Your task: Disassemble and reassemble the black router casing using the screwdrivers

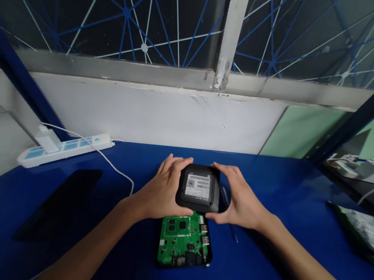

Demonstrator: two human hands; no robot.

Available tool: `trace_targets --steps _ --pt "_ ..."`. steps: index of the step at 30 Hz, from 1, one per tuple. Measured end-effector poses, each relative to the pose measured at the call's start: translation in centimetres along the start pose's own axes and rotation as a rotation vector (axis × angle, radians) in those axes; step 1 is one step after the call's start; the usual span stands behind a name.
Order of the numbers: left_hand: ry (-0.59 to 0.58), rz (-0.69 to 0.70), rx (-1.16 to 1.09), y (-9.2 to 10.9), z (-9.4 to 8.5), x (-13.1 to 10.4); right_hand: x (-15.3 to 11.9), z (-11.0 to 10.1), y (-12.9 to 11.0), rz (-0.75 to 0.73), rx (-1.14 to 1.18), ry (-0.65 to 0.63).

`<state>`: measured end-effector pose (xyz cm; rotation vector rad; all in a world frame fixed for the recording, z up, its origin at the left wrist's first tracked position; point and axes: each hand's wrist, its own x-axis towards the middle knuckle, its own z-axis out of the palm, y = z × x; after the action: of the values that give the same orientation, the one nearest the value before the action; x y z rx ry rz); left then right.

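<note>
A square black cover (198, 192) with a white printed label is held up between both hands. My left hand (165, 187) grips its left edge, fingers at the top corner and thumb at the bottom. On its right side my right hand (236, 199) pinches the cover the same way. Just below it on the table lies a black housing half with a green circuit board (179, 237); ports and black parts line its right and lower edges. The cover hides the far end of the board. A thin screwdriver-like tool (234, 232) lies partly hidden behind my right hand.
A white power strip (86, 144) with a plugged-in adapter (48, 140) and a white cable stands at the back left. A flat black object (58, 203) lies on the blue table (115, 264) at left. At far right is a shiny packet (364, 232).
</note>
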<state>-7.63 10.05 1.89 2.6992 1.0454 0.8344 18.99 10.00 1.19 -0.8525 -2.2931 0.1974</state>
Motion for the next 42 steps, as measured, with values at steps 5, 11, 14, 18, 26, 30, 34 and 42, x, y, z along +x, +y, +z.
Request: trace_targets --steps 5,11,14,18,26,30,34,42 --pt "-0.17 0.047 0.018 1.9 -0.9 2.6 0.0 0.1 -0.2 0.015 -0.005 0.032" --pt "-0.301 0.043 -0.043 3.5 -1.1 4.9 -0.2 0.1 -0.3 0.006 -0.023 0.063" --pt "-0.263 0.05 -0.112 3.1 -1.4 5.0 -0.4 0.3 -0.2 0.07 0.042 0.072" --pt "-0.188 0.029 -0.243 2.2 -1.5 4.5 -0.6 1.0 -0.2 0.123 0.157 0.082" --pt "-0.169 0.008 -0.33 2.2 -1.6 4.3 -0.4 1.9 0.1 0.139 0.287 0.019" --pt "-0.15 -0.004 -0.379 2.8 -1.9 4.2 -0.5 2.4 0.6 0.128 0.301 -0.035" --pt "-0.12 0.01 -0.495 3.3 -1.7 4.4 -0.5 2.8 0.6 0.14 0.304 -0.014" --pt "-0.061 -0.279 -0.377 5.6 -1.2 1.8 -0.7 1.5 0.6 0.165 0.368 0.029"
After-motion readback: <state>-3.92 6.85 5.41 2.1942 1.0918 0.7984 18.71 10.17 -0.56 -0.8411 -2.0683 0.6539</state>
